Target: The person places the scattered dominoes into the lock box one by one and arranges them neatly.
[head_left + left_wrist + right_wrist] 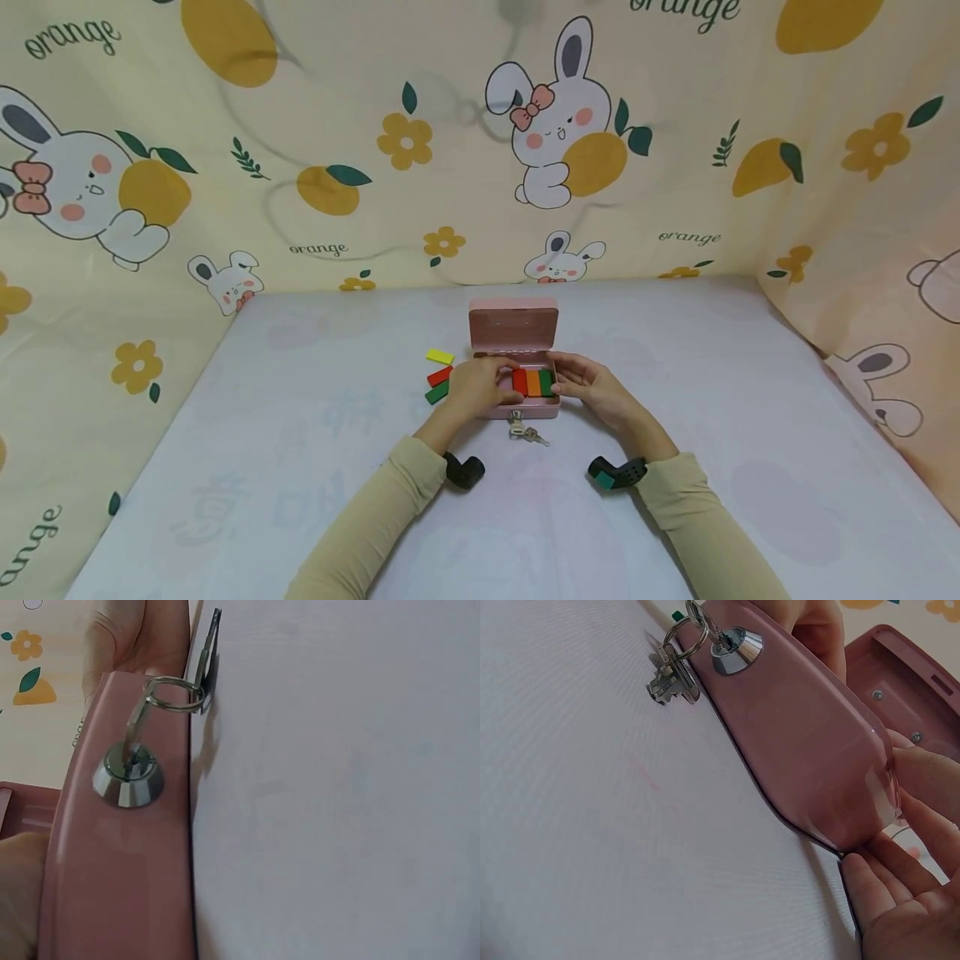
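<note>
An open pink metal cash box (pixel 542 412) stands on the table, its lid (pixel 513 329) raised at the back. Inside lie a red block (pixel 519 382), an orange block (pixel 533 383) and a green block (pixel 546 383) side by side. My left hand (pixel 474 387) reaches in from the left, thumb and forefinger at the near and far ends of the red block, pinching it. The right wrist view shows my right hand (pixel 911 900) gripping the box's right end, with the thumb at the rim and fingers against the outer wall. Keys (pixel 673 681) on a ring hang from the front lock (pixel 737 651).
Left of the box lie a yellow block (pixel 440 357), a red block (pixel 439 377) and a green block (pixel 437 392). White cloth covers the table (pixel 300 467). A patterned curtain (pixel 465 200) rises along the back and sides.
</note>
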The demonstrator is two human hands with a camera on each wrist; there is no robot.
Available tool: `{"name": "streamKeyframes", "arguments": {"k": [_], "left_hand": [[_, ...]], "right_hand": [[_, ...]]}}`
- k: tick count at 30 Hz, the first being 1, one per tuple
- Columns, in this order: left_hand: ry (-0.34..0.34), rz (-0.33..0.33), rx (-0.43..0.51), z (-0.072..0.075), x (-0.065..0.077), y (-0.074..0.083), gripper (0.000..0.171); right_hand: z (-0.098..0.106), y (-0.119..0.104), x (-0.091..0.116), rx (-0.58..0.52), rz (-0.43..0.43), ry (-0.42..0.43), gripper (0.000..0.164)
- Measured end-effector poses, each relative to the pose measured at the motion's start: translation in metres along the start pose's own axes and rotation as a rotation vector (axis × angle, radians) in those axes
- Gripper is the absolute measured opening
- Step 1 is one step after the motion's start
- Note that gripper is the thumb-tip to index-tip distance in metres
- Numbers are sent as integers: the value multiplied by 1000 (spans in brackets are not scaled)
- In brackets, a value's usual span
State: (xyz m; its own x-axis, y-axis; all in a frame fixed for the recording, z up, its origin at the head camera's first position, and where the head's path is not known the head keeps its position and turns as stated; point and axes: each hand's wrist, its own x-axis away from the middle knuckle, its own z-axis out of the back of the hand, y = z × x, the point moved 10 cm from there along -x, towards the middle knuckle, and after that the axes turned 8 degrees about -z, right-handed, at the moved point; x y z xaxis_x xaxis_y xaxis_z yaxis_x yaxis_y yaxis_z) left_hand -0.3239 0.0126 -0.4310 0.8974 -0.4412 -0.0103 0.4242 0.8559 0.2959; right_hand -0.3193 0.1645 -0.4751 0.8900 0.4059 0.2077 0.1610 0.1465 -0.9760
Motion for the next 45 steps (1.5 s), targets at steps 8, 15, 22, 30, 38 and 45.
{"name": "streamKeyframes", "arguments": {"k": [8, 15, 22, 30, 38, 45], "left_hand": [[-11, 11, -8, -4, -3, -1, 52], [-16, 18, -15, -6, -4, -2, 52], [-25, 19, -9, -6, -2, 0, 52], [-11, 12, -1, -5, -2, 1, 53], [-2, 2, -4, -5, -2, 1, 53], [-12, -6, -6, -4, -1, 2, 54]], "right_hand": [[0, 0, 0, -3, -7, 4, 64], [0, 0, 0, 0, -6, 4, 64], [-2, 1, 0, -14, -16, 7, 65], [0, -1, 0, -6, -3, 4, 64], [0, 0, 0, -5, -21, 17, 63], [0, 1, 0, -12, -20, 15, 65]]}}
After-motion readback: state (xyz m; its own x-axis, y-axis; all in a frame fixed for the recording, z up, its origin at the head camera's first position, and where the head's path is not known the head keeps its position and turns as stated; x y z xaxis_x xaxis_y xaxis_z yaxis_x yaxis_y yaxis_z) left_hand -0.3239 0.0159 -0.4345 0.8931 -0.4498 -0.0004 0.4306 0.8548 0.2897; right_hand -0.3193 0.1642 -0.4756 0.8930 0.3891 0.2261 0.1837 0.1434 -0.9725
